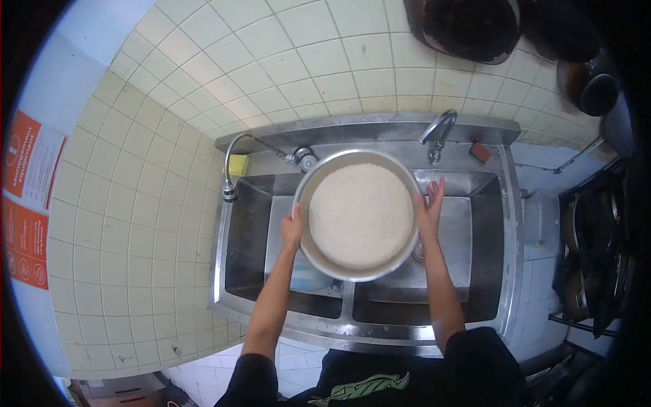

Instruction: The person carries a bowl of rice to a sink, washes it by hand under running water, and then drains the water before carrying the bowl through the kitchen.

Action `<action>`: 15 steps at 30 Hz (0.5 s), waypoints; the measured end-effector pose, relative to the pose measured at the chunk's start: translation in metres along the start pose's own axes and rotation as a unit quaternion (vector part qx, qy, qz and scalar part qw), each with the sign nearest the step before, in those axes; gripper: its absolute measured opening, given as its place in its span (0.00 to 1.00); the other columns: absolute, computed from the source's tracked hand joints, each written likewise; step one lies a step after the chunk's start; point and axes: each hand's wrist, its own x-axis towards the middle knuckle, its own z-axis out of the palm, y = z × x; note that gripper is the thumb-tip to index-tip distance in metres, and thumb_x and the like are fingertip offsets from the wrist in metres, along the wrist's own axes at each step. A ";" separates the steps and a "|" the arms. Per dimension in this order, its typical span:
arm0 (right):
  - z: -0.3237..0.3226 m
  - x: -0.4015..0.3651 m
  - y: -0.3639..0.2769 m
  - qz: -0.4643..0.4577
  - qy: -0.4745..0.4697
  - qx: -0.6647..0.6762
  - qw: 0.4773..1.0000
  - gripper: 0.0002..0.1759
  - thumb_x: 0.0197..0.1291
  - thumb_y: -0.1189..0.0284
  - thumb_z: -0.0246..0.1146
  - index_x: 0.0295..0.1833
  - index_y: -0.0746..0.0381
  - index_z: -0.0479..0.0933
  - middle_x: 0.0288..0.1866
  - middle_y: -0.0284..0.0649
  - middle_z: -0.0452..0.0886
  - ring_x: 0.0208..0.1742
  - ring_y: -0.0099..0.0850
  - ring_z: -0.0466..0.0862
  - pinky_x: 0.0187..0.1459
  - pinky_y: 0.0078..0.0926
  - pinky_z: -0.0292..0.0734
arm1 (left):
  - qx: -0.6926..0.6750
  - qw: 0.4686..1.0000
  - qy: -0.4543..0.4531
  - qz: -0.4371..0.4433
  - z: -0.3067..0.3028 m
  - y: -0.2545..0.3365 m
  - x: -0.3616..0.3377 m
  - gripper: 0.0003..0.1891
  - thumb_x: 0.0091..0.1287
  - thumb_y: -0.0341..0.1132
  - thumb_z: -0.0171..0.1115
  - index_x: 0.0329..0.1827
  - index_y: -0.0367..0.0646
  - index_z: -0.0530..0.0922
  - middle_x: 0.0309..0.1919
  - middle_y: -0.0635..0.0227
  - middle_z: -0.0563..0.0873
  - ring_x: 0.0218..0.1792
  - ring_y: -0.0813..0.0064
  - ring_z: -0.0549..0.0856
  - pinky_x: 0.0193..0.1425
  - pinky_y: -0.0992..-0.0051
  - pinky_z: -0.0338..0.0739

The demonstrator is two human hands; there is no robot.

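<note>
A large round metal pot is held up over the middle of the double sink, level and seen from above. White grains that look like uncooked rice fill much of it. My left hand grips the pot's left side, its fingers partly hidden behind the wall. On the opposite side, my right hand presses against the pot, with some fingers pointing up and away from the wall. The pot hangs between both hands, covering part of the sink divider.
The steel sink has two basins. A hose tap hangs at left and a curved faucet stands at the back right. A yellow sponge and a reddish block lie on the ledge. Dark pans hang above.
</note>
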 end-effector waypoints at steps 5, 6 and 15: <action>0.013 0.080 0.029 -0.015 0.112 0.048 0.992 0.36 0.55 0.74 0.59 0.67 0.56 0.50 0.66 0.49 0.53 0.62 0.42 0.61 0.59 0.36 0.59 | -0.017 0.998 0.057 0.015 0.023 0.056 -0.005 0.33 0.58 0.55 0.57 0.50 0.29 0.71 0.43 0.49 0.79 0.45 0.64 0.78 0.49 0.69 0.69; 0.016 0.097 0.036 -0.021 0.121 0.049 0.991 0.36 0.55 0.74 0.59 0.67 0.56 0.50 0.66 0.49 0.53 0.62 0.42 0.61 0.59 0.36 0.59 | -0.041 0.995 0.056 0.065 0.032 0.040 -0.006 0.35 0.58 0.53 0.59 0.58 0.31 0.63 0.50 0.49 0.74 0.49 0.63 0.76 0.53 0.69 0.68; -0.023 0.000 0.022 -0.011 0.100 -0.024 0.995 0.19 0.59 0.72 0.55 0.55 0.65 0.67 0.47 0.43 0.76 0.49 0.30 0.75 0.53 0.24 0.68 | -0.376 0.884 -0.251 -0.116 0.098 0.004 -0.083 0.32 0.66 0.59 0.32 0.66 0.48 0.52 0.63 0.61 0.61 0.57 0.59 0.69 0.50 0.54 0.72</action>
